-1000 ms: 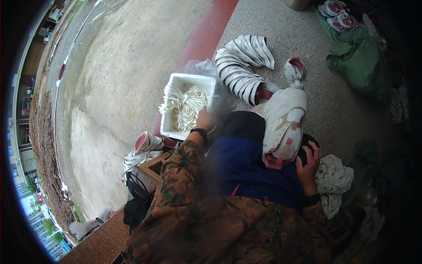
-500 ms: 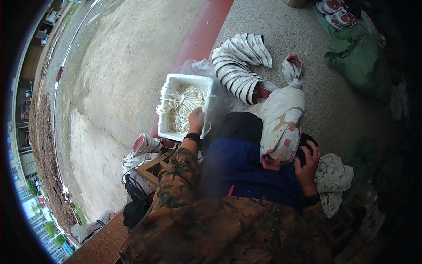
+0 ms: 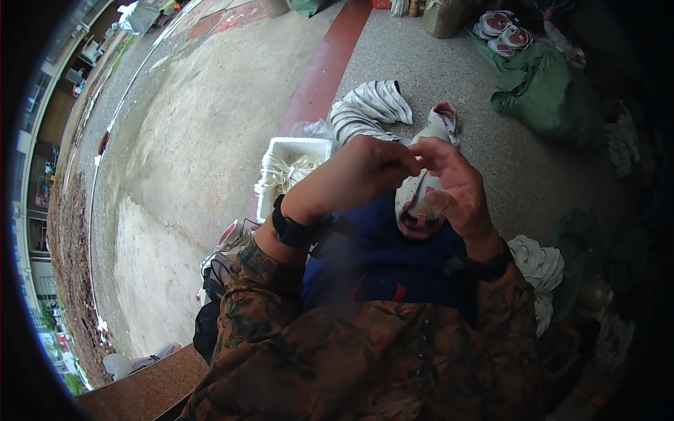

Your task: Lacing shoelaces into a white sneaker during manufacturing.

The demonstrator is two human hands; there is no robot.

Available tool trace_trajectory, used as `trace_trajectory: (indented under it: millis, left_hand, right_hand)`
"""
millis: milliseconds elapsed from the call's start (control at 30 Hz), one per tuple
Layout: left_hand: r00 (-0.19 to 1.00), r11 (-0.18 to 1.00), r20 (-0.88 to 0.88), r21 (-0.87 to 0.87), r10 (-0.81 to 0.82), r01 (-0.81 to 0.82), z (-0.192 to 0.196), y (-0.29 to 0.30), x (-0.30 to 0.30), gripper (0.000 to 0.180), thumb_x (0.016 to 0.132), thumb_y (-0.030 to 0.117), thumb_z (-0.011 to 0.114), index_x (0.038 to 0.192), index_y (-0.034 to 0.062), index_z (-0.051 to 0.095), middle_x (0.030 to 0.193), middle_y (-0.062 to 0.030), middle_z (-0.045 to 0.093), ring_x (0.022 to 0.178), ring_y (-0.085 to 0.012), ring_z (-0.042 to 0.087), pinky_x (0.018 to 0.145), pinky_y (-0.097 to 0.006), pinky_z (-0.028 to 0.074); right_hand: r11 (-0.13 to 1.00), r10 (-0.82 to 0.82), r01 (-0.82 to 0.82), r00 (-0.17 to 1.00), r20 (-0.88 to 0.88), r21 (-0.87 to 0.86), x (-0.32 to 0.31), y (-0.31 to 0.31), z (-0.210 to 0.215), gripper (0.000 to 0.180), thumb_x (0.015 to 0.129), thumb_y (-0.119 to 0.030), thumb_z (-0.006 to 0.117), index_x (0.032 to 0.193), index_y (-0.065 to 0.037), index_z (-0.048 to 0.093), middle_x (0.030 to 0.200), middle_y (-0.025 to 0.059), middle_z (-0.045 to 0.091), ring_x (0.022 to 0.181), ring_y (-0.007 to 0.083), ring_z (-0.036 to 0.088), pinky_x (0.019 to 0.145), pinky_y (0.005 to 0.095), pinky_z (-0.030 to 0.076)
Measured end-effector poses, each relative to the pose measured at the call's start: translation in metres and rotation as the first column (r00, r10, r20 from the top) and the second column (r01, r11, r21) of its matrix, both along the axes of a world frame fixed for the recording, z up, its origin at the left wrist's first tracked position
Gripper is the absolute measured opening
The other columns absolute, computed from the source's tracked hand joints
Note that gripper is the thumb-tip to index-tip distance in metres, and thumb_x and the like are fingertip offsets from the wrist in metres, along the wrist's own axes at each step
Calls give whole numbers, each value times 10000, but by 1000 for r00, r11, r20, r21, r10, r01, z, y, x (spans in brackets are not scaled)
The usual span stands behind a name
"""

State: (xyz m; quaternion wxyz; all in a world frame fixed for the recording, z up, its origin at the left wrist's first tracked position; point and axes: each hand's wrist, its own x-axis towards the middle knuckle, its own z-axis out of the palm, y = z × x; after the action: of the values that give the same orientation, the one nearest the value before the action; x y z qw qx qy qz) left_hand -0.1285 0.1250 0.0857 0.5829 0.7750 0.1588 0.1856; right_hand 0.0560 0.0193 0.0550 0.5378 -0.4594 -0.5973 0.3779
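Note:
Both my hands are raised over my lap, with their fingertips meeting above a white shoe. My left hand is closed in a pinch; anything between its fingers is too small to make out. Curved towards it, my right hand has its fingers at the left fingertips and its thumb apart below. Beneath them the white shoe with pink lining lies on my lap, its opening facing me, partly covered by my hands. Left of my hands stands a white foam box holding a bundle of white shoelaces.
A curved row of stacked white shoe pieces lies ahead on the speckled floor, beside another shoe. Far right sits a green sack with several shoes. More white pieces lie at my right.
My left hand has come out of the foam box and up to the right. My right hand has risen from beside the shoe to meet it. The view has tilted farther ahead.

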Motion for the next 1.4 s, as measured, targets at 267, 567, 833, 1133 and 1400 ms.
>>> trace_trajectory:
  millis: [267, 567, 833, 1133, 1400]
  left_hand:
    - [997, 997, -19, 2, 74, -74, 25, -32, -13, 266, 773, -54, 683, 1026, 2, 625, 776, 22, 627, 696, -24, 553, 605, -170, 436]
    - [750, 702, 87, -436, 656, -563, -82, 29, -64, 140, 885, 128, 577, 959, 23, 632, 549, 88, 386, 444, -12, 289, 401, -184, 223]
    - [167, 70, -127, -551, 978, -831, -188, 84, -165, 154, 906, 208, 564, 865, 75, 630, 547, 70, 364, 425, -41, 313, 373, -222, 247]
    - [316, 224, -65, 838, 946, -498, -197, 82, -139, 648, 637, 52, 720, 1238, -11, 489, 1192, -216, 523, 1142, -378, 483, 1002, -425, 383]
    - [986, 981, 8, -97, -168, 168, -83, -57, 69, 446, 901, 192, 598, 1254, -52, 477, 1218, -208, 559, 1185, -254, 507, 994, -340, 386]
  right_hand:
    - [959, 122, -144, 987, -104, -245, 43, -82, 28, 143, 875, -102, 625, 941, 23, 641, 685, -4, 589, 586, 35, 515, 536, 184, 408]
    - [922, -122, 153, 987, 108, -356, 113, -136, -17, 94, 813, -96, 664, 774, -14, 690, 581, -35, 548, 524, 21, 444, 482, 206, 338]
    - [877, -190, 313, 922, 336, -364, 151, -133, -54, 97, 797, -91, 642, 751, -9, 666, 605, -29, 554, 583, 53, 475, 541, 246, 384]
    - [917, -122, 304, 830, 544, -258, 115, -99, -69, 121, 786, -150, 628, 787, -34, 666, 665, 146, 612, 636, 241, 618, 601, 359, 462]
    - [992, -1, 66, 851, 525, -104, 33, -37, -80, 130, 806, -130, 606, 877, -34, 658, 791, 188, 639, 751, 350, 643, 696, 408, 499]
